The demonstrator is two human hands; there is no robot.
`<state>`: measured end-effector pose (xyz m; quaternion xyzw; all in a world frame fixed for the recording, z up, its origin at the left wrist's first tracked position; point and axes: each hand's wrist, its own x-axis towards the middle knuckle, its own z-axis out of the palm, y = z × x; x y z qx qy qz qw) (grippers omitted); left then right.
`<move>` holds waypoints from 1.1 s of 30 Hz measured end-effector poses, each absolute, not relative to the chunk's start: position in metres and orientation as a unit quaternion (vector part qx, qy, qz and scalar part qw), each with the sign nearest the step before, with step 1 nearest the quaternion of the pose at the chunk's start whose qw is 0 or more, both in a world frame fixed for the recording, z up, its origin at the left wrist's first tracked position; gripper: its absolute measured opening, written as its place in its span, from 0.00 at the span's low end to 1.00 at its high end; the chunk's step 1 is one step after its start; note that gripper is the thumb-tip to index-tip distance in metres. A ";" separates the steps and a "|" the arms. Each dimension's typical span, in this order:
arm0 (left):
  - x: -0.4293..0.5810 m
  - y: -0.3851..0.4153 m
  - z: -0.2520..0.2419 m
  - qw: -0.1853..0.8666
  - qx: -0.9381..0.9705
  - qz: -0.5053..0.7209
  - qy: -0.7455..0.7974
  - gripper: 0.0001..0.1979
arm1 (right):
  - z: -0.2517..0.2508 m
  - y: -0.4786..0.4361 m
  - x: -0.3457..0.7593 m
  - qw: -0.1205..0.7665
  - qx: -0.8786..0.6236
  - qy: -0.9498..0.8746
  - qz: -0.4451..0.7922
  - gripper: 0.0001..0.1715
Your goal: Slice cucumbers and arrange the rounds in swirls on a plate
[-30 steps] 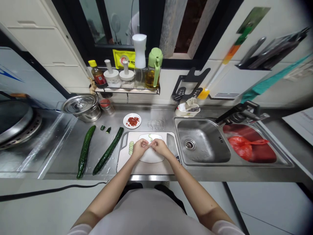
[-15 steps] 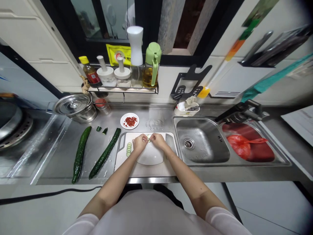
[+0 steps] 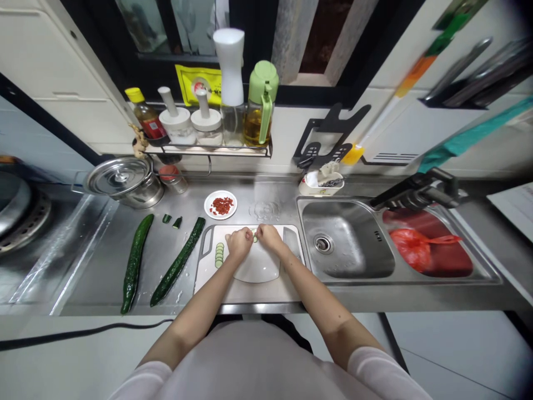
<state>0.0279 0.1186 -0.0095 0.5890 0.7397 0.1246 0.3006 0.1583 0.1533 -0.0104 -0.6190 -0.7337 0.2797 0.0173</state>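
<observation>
A white plate (image 3: 256,268) lies on a grey cutting board (image 3: 216,278) at the counter's front. My left hand (image 3: 239,243) and my right hand (image 3: 268,238) meet over the plate's far rim, fingers pinched together on thin cucumber slices (image 3: 254,236) that show between them. A short row of cucumber slices (image 3: 219,255) lies on the board to the left of the plate. Two whole cucumbers (image 3: 134,262) (image 3: 179,260) lie on the steel counter further left, with two small cut ends (image 3: 172,221) behind them.
A small dish of red chilli bits (image 3: 220,205) stands behind the board. A lidded steel pot (image 3: 120,180) is at the back left. A condiment shelf (image 3: 208,149) hangs above. The sink (image 3: 345,244) is right of the board, with a red bag (image 3: 410,249) in a red basin.
Both hands have moved from the plate's middle to its far rim, staying pinched together. The camera has shifted slightly.
</observation>
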 end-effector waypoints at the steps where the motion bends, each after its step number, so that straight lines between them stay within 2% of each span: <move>1: 0.028 0.119 -0.010 0.300 0.590 0.122 0.740 0.07 | -0.010 0.153 0.158 0.013 -0.620 -0.734 0.277 0.10; 10: 0.029 0.121 -0.016 0.274 0.607 0.100 0.739 0.09 | -0.011 0.154 0.155 -0.025 -0.615 -0.748 0.249 0.12; 16: 0.028 0.122 -0.018 0.265 0.619 0.104 0.732 0.06 | -0.011 0.154 0.153 -0.040 -0.623 -0.744 0.239 0.12; 25: 0.018 0.121 -0.016 0.276 0.634 0.135 0.710 0.06 | -0.004 0.140 0.163 -0.011 -0.658 -0.710 0.251 0.10; 33: 0.018 0.127 -0.025 0.272 0.673 0.147 0.672 0.05 | -0.008 0.115 0.156 -0.041 -0.697 -0.673 0.244 0.14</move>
